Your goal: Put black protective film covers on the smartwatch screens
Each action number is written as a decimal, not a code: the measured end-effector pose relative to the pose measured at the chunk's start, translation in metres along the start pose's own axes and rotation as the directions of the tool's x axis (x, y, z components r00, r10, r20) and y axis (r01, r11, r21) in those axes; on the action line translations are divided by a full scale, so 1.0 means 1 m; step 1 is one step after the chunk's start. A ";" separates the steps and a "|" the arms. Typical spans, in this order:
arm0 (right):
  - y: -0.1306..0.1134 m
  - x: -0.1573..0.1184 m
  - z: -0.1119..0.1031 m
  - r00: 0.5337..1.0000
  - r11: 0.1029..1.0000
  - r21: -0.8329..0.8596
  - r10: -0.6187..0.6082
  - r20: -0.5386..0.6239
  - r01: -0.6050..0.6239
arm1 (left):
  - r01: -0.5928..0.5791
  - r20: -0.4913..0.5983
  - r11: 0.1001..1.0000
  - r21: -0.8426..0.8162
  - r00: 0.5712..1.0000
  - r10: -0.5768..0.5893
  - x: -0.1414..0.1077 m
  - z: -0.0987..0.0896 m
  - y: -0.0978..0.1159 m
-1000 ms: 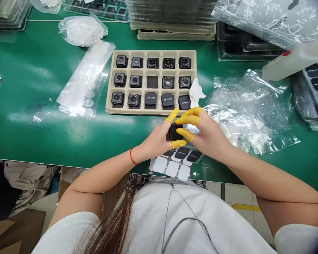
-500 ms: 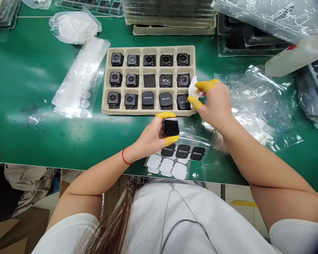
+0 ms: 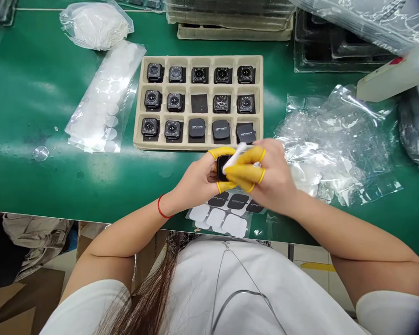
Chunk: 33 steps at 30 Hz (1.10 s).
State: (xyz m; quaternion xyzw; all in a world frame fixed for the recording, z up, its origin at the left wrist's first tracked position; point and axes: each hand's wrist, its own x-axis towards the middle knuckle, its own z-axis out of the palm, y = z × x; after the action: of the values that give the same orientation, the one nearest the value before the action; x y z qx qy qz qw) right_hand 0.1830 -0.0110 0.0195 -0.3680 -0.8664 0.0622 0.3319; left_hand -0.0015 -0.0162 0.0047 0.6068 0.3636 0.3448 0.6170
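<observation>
My left hand [image 3: 199, 179], in yellow finger cots, grips a black square smartwatch body [image 3: 221, 166] by its edges, screen up. With yellow-covered fingers, my right hand [image 3: 265, 174] pinches a white wiping cloth [image 3: 238, 156] against the watch screen; part of the screen is hidden. Just beyond, a beige compartment tray [image 3: 137, 139] holds watch bodies lying back side up, and three in the front row show printed black covers. One middle-row compartment has only a dark pad [image 3: 199, 103]. Under my hands lies a clear sheet with black printed stickers [image 3: 238, 201] and white ones [image 3: 215, 217].
Clear plastic film [image 3: 328, 144] is heaped at right beside a white bottle [image 3: 393, 79] lying tilted. At left are a sleeve of round clear stickers [image 3: 104, 102] and a bag of white material [image 3: 96, 25]. Stacked trays [image 3: 230, 14] stand at the back.
My right hand has moved left and nearer from the tray's right edge, bringing the white cloth onto the watch screen. My left hand still holds the watch in nearly the same place.
</observation>
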 end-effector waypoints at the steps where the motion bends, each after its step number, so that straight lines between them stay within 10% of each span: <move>1: 0.000 0.000 0.001 1.000 1.000 -0.001 -0.004 0.022 0.004 | -0.023 0.019 1.000 0.020 1.000 0.023 0.000 0.000 0.001; 7: 0.026 0.003 -0.004 0.957 0.954 -0.075 0.290 -0.010 -0.290 | 0.049 -0.124 0.995 -0.092 0.991 -0.060 0.000 0.004 0.006; 12: 0.037 0.006 -0.038 0.927 0.909 0.206 0.328 0.181 -0.362 | -0.102 -0.337 0.986 -0.130 0.940 0.052 0.008 -0.018 0.006; 22: 0.049 0.012 -0.043 0.643 0.387 0.538 0.621 0.448 -0.749 | -0.143 -0.275 0.989 0.022 0.951 0.144 -0.001 -0.013 0.016; 28: 0.042 0.016 -0.063 0.611 0.369 0.515 0.648 0.454 -0.774 | -0.138 -0.279 0.990 -0.004 0.951 0.132 0.001 -0.014 0.015; 33: 0.036 0.014 -0.067 0.762 0.611 0.490 0.617 0.199 -0.622 | -0.043 -0.243 0.989 -0.144 0.970 0.007 0.004 -0.017 0.019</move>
State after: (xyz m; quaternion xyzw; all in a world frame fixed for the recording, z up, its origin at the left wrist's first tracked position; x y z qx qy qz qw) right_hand 0.2389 0.0149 0.0659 -0.5377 -0.6351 0.4102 0.3732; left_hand -0.0143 -0.0040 0.0231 0.5171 0.4019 0.4501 0.6071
